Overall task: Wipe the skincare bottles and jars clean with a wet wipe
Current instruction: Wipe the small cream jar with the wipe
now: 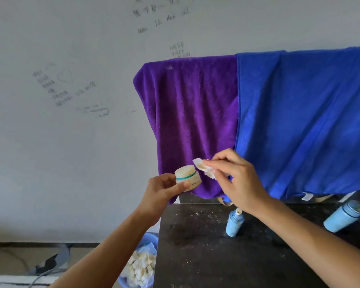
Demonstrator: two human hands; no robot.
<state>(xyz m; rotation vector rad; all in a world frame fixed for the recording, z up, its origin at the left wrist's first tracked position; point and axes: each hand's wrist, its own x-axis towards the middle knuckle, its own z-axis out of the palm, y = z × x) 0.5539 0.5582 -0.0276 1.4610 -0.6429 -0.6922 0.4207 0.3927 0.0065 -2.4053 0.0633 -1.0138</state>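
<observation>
Small cream jar gripped in the left hand, tilted, held up above the dark bench. Soiled wet wipe pinched in right hand fingertips just beside the jar's lid, apart from it. Two blue bottles standing on the bench below.

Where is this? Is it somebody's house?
Probably a plain room in a home or dorm, though I can't be sure. Two towels, purple and blue, hang behind a dark table, the white wall has handwritten scribbles, and skincare bottles stand on the table.
</observation>
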